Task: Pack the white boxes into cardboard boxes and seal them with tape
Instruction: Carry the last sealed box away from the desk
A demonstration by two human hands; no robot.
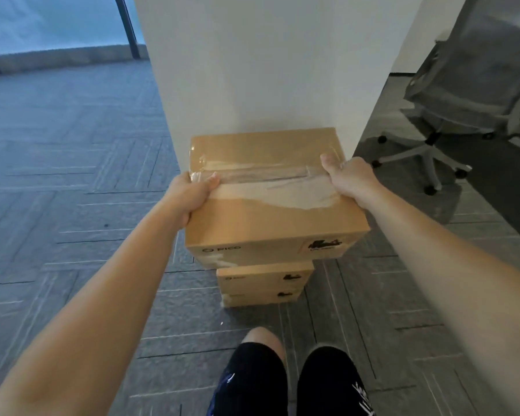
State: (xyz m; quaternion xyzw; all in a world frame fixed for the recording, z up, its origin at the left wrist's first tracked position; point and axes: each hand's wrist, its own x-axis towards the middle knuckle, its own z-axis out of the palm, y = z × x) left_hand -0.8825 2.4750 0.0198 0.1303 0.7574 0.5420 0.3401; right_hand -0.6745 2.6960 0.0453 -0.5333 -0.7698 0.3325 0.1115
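A brown cardboard box (270,217), closed and sealed across its top with clear tape, is held in front of me at the centre of the head view. My left hand (189,196) grips its left side, thumb on the tape. My right hand (348,175) grips its right side, thumb on top. Directly beneath it stand two more sealed cardboard boxes (264,283), stacked on the floor against a white pillar. Whether the held box touches the stack is hidden by the box itself. No white boxes are visible.
The white pillar (267,70) rises right behind the stack. A grey office chair (469,94) on castors stands at the right. Grey patterned carpet (72,175) stretches to the left. My legs in dark shorts (282,382) are at the bottom.
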